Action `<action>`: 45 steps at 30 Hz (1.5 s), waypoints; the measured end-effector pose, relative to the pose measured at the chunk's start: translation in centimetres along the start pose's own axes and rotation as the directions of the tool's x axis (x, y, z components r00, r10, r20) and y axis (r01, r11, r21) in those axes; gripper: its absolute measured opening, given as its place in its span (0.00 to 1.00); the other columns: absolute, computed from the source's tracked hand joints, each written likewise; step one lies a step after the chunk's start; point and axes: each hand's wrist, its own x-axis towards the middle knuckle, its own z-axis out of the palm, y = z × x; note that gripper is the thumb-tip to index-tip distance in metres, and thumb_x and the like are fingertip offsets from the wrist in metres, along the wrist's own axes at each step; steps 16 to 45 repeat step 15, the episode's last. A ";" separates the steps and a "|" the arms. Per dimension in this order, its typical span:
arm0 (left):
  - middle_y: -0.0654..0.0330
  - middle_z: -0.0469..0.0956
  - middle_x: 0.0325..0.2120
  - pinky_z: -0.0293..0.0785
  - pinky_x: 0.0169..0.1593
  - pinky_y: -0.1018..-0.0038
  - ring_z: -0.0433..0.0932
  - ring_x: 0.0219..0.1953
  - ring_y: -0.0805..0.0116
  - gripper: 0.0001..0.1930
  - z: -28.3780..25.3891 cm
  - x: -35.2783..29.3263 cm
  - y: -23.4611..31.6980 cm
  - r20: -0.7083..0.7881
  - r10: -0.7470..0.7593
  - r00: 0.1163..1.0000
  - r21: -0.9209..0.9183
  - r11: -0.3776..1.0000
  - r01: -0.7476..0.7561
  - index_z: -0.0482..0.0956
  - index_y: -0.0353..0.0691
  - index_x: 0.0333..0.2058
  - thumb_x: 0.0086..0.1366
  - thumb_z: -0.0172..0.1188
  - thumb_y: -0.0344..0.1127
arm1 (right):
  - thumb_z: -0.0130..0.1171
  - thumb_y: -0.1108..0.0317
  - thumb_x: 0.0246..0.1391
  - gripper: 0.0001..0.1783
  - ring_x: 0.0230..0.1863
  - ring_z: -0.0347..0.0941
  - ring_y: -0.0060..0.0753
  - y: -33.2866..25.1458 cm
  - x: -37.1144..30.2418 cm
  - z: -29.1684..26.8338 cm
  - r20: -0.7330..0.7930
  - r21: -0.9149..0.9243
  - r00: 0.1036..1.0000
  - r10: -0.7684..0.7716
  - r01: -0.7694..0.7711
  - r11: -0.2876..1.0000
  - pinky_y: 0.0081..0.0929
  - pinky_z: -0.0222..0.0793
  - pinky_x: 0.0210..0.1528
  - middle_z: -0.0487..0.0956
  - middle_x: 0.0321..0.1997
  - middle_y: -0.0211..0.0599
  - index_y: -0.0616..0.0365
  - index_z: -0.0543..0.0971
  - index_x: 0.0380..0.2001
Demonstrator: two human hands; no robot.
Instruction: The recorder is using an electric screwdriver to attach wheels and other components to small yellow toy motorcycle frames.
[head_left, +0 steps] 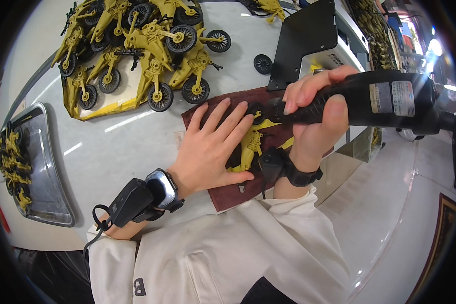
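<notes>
My left hand lies with its fingers spread over a yellow toy motorcycle, steadying it against a dark red cloth. Part of the toy is hidden under the palm and fingers. My right hand is wrapped round the ribbed front of a black electric screwdriver, held nearly level with its body reaching off to the right. The driver's front end is close to the toy's black wheel; whether its bit touches a screw cannot be made out.
A pile of yellow toy motorcycles fills a shallow yellow-edged box at the far left. More parts sit in a metal tray on the left. A loose black wheel lies beside a machine with a black panel. The table's edge runs along the right.
</notes>
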 end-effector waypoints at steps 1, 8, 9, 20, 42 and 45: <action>0.54 0.60 0.58 0.49 0.60 0.52 0.58 0.59 0.50 0.44 0.0 0.1 0.1 -0.003 0.002 1.000 0.002 1.000 -0.002 0.65 0.40 0.54 0.41 0.64 0.59 | 0.54 0.72 0.45 0.20 0.16 0.66 0.27 0.0 -0.1 -0.2 0.003 -0.017 1.000 -0.004 0.004 1.000 0.23 0.67 0.22 0.70 0.18 0.39 0.65 0.60 0.41; 0.55 0.64 0.54 0.51 0.58 0.51 0.63 0.53 0.51 0.42 0.6 0.4 -0.1 -0.036 0.027 0.999 0.010 1.000 -0.026 0.67 0.42 0.51 0.36 0.66 0.56 | 0.50 0.45 0.52 0.32 0.16 0.64 0.32 -2.3 -2.0 -1.0 0.096 -0.227 0.958 -0.271 0.286 0.931 0.31 0.63 0.23 0.67 0.19 0.35 0.60 0.60 0.48; 0.56 0.64 0.54 0.51 0.58 0.52 0.64 0.52 0.52 0.41 0.8 -0.3 0.4 -0.025 0.047 0.999 -0.004 0.999 -0.047 0.68 0.42 0.50 0.35 0.66 0.56 | 0.47 0.41 0.52 0.34 0.14 0.63 0.30 -2.8 -3.3 -0.9 0.011 -0.113 0.944 -0.331 0.330 0.937 0.30 0.62 0.22 0.66 0.18 0.34 0.60 0.60 0.49; 0.53 0.62 0.54 0.49 0.58 0.51 0.63 0.50 0.54 0.41 1.5 -0.1 0.5 -0.012 -0.001 1.000 0.015 1.000 0.001 0.68 0.44 0.49 0.35 0.65 0.58 | 0.57 0.42 0.49 0.41 0.15 0.68 0.40 -4.6 -4.9 -2.1 -0.048 0.033 0.899 -0.436 0.437 0.899 0.37 0.67 0.20 0.72 0.22 0.42 0.60 0.54 0.53; 0.53 0.62 0.54 0.49 0.58 0.51 0.63 0.50 0.54 0.41 1.5 -0.1 0.5 -0.012 -0.001 1.000 0.015 1.000 0.001 0.68 0.44 0.49 0.35 0.65 0.58 | 0.57 0.42 0.49 0.41 0.15 0.68 0.40 -4.6 -4.9 -2.1 -0.048 0.033 0.899 -0.436 0.437 0.899 0.37 0.67 0.20 0.72 0.22 0.42 0.60 0.54 0.53; 0.53 0.62 0.54 0.49 0.58 0.51 0.63 0.50 0.54 0.41 1.5 -0.1 0.5 -0.012 -0.001 1.000 0.015 1.000 0.001 0.68 0.44 0.49 0.35 0.65 0.58 | 0.57 0.42 0.49 0.41 0.15 0.68 0.40 -4.6 -4.9 -2.1 -0.048 0.033 0.899 -0.436 0.437 0.899 0.37 0.67 0.20 0.72 0.22 0.42 0.60 0.54 0.53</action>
